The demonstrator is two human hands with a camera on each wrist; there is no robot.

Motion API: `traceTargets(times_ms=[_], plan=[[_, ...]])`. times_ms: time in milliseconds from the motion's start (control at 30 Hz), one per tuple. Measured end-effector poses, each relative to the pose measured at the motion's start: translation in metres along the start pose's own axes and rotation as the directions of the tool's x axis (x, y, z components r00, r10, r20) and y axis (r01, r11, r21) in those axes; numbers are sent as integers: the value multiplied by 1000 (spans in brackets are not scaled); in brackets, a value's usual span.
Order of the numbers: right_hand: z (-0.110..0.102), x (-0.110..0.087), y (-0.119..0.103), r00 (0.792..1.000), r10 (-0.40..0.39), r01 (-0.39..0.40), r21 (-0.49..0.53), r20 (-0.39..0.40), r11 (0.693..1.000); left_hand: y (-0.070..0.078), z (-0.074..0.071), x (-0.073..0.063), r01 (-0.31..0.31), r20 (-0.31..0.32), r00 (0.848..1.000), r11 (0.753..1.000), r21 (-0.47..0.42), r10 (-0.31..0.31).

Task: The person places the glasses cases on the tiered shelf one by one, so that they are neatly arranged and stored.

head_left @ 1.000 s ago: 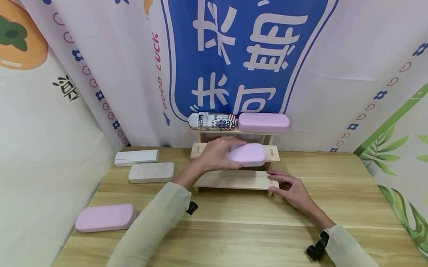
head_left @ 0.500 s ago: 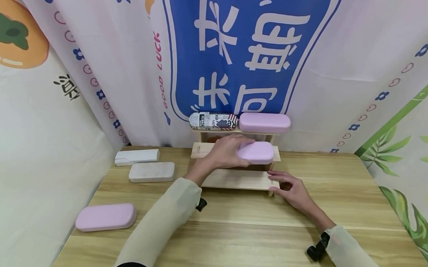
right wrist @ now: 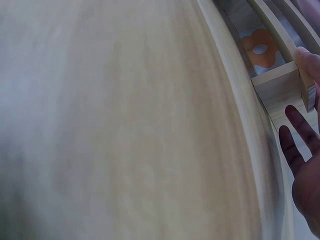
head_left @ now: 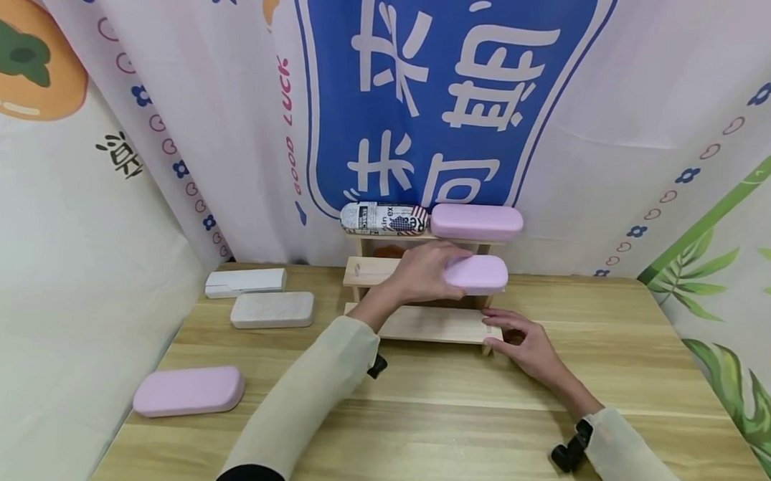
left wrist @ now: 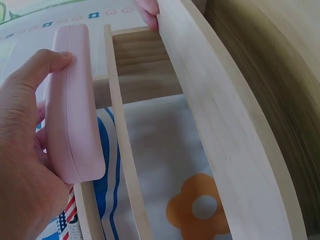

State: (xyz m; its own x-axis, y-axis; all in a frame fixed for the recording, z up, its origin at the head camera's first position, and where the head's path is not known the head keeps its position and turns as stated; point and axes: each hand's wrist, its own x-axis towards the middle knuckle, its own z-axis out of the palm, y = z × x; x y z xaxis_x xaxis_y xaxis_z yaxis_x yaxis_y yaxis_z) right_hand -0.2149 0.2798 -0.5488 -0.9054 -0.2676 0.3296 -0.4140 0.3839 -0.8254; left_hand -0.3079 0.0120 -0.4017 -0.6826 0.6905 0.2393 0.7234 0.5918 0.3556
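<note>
My left hand [head_left: 428, 272] grips a pink glasses case [head_left: 477, 274] at the right part of the middle tier of a stepped wooden shelf [head_left: 433, 324]. In the left wrist view the thumb lies on one side of the glasses case [left wrist: 75, 110], with fingers partly hidden behind it; whether it touches the board I cannot tell. My right hand [head_left: 528, 345] holds the right end of the lowest tier between thumb and fingers. On the top tier, a newsprint-patterned glasses case [head_left: 384, 219] sits left of another pink case [head_left: 477, 221].
Left of the shelf, a white case [head_left: 246, 283] and a pale grey case [head_left: 272, 310] lie on the wooden table [head_left: 455, 430]. A further pink case [head_left: 189, 391] lies near the table's left edge. A printed curtain [head_left: 595, 171] hangs close behind the shelf.
The left hand has carried the pink glasses case rightward along the middle tier, towards its right end. The right hand has stayed at the lowest tier.
</note>
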Motion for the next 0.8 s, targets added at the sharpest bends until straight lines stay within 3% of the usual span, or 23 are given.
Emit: traceTargets(times_ms=[233, 433, 667, 800], plan=[[1, 1, -3, 1000, -8, 8, 6, -4, 1000, 2, 6, 7, 3, 15, 1000, 1000, 20, -3], [-1, 0, -31, 1000, -9, 9, 26, 1, 1000, 5, 9, 10, 32, 25, 999, 999, 34, -33], [1, 0, -2, 1000, -11, 11, 0, -3, 1000, 6, 14, 17, 29, 13, 999, 997, 70, -30], [1, 0, -5, 1000, -16, 16, -7, -2, 1000, 7, 16, 20, 23, 15, 1000, 996, 82, -24]])
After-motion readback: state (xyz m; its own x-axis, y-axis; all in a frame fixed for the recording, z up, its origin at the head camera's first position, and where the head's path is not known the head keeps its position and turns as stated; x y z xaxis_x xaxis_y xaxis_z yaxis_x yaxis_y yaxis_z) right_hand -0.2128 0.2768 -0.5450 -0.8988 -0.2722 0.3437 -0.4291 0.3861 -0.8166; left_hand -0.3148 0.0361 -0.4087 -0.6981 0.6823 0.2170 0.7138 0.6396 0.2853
